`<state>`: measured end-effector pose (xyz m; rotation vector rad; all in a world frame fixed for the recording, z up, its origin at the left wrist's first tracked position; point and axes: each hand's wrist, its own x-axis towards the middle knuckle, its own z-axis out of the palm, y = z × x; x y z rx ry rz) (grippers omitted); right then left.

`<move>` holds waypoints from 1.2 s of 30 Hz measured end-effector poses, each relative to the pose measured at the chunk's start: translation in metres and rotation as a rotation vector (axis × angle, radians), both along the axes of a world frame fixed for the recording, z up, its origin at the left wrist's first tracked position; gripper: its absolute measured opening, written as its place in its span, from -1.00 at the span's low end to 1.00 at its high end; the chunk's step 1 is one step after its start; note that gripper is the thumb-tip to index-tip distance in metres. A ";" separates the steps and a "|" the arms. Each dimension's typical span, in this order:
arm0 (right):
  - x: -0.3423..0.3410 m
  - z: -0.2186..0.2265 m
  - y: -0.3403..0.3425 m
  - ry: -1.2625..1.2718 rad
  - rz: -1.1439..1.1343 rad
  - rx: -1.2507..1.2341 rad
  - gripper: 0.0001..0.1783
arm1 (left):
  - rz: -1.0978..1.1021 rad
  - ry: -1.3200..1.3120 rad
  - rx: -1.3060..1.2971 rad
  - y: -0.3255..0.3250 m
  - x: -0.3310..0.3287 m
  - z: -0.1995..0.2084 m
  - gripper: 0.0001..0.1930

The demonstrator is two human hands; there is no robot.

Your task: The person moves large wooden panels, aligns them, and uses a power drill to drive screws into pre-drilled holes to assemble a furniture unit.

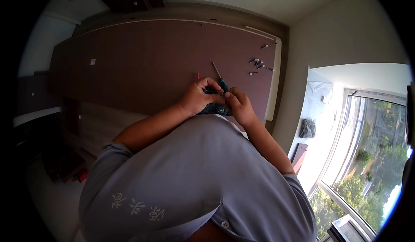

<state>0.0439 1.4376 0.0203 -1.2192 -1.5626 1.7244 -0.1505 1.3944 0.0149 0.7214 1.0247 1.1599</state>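
left hand (199, 96): fingers curled on dark teal object (215, 108)
right hand (237, 104): touching left, gripping same object
screwdriver (218, 76): just beyond hands
screws (258, 64): beyond the right hand, on brown panel (142, 65)

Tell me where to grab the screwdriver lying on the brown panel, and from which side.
Probably by the dark handle end of the screwdriver, coming from the near side. The thin metal shaft points away across the panel, while the thicker handle lies close to the left hand and right hand.
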 end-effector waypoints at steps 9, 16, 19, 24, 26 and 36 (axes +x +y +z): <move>0.021 -0.026 0.016 -0.027 0.055 -0.091 -0.59 | 0.047 -0.321 -0.143 -0.001 -0.005 -0.015 -0.71; 0.135 -0.160 0.138 -0.828 -0.293 0.402 -0.67 | 0.018 -0.804 -0.393 -0.028 -0.049 -0.028 -0.83; 0.150 -0.174 0.179 -0.963 -0.316 0.508 -0.63 | 0.042 -0.770 -0.489 -0.050 -0.066 -0.030 -0.84; 0.150 -0.191 0.203 -1.190 -0.089 0.431 -0.68 | 0.022 -0.809 -0.432 -0.075 -0.072 -0.033 -0.85; 0.156 -0.200 0.198 -1.181 -0.082 0.389 -0.71 | -0.007 -0.819 -0.396 -0.078 -0.075 -0.035 -0.83; 0.094 -0.184 0.157 -1.110 0.206 0.557 -0.75 | 0.142 -0.635 -0.427 -0.051 -0.066 -0.032 -0.63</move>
